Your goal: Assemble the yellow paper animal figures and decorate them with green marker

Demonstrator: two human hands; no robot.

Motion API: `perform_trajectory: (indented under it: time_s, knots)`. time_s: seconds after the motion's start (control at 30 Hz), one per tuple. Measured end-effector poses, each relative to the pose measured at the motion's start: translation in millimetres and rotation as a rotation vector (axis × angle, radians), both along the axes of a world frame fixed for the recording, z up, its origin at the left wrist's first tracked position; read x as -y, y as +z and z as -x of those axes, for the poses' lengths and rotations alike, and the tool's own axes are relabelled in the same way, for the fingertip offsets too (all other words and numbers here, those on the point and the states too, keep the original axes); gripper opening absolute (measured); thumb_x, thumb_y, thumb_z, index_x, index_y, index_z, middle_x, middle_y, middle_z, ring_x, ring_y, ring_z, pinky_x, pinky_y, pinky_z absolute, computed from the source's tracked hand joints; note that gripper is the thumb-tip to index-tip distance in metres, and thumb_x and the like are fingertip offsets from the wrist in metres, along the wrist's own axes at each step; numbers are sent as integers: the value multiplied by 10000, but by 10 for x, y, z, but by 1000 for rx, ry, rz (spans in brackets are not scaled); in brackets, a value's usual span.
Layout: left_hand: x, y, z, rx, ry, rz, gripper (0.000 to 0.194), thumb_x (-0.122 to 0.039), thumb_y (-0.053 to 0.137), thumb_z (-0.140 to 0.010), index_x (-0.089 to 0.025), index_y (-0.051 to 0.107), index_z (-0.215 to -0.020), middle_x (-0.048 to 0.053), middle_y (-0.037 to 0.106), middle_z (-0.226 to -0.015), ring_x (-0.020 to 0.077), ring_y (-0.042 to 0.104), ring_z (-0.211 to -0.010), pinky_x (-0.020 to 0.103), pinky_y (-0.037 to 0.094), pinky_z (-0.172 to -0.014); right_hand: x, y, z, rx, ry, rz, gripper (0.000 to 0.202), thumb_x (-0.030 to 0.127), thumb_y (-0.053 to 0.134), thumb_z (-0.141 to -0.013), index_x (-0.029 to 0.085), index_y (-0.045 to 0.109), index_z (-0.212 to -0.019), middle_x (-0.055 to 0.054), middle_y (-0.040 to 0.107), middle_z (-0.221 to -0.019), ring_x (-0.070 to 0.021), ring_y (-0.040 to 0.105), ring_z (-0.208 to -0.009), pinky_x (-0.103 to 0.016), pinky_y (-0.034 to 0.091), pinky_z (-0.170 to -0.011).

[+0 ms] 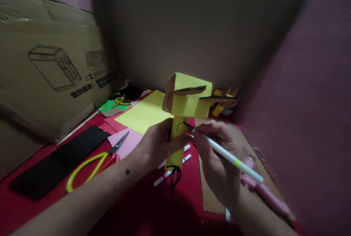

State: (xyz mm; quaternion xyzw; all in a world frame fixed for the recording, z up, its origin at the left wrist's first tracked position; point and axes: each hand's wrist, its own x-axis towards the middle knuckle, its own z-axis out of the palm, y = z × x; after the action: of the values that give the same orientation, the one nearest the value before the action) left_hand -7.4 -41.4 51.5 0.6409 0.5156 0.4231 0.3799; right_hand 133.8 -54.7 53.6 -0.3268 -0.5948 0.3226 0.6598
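Observation:
My left hand [161, 142] is wrapped round the yellow tube of a paper-and-cardboard model [189, 106]. The model stands upright, with a boxy yellow head, brown cardboard pieces sticking out of it, and a black string loop at the tube's lower end. Between the fingers of my right hand [216, 152] is a white marker [236, 161] with a yellow-green band. Its dark tip is at the tube, by a short dark bent line on the yellow surface.
Yellow-handled scissors [102, 161] and a black flat slab [60, 161] lie at the left. Yellow paper [145, 111] is behind my left hand. A pink glue gun [265, 192] and cardboard sheet [210, 195] are at the right. Large cardboard box [49, 64] stands back left.

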Motion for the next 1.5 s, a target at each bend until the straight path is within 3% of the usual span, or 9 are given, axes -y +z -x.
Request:
perform_trajectory:
  time_s: [0.73, 1.1, 1.5]
  knots:
    - [14, 20, 21, -149, 48, 5, 320, -479, 637, -772, -166, 600, -826, -12, 598, -678, 130, 468, -611, 244, 371, -513, 21, -33, 19, 84, -47, -106, 143, 95, 631, -810, 228, 604, -765, 81, 512, -608, -51, 483, -489, -147, 436, -437]
    - [7, 20, 35, -154, 35, 13, 322, -486, 628, -764, -172, 594, -828, -17, 592, -671, 133, 479, -603, 247, 374, -503, 26, -75, 27, 90, -41, -55, 104, 125, 653, -799, 226, 629, -793, 59, 580, -668, -65, 502, -556, -170, 444, -490]
    - [17, 45, 28, -116, 24, 49, 314, -469, 638, -752, -168, 595, -831, -12, 605, -684, 129, 485, -609, 238, 379, -503, 72, -45, 1, 141, -22, -13, 86, 137, 657, -812, 220, 632, -806, 62, 556, -629, -64, 461, -494, -176, 398, -424]
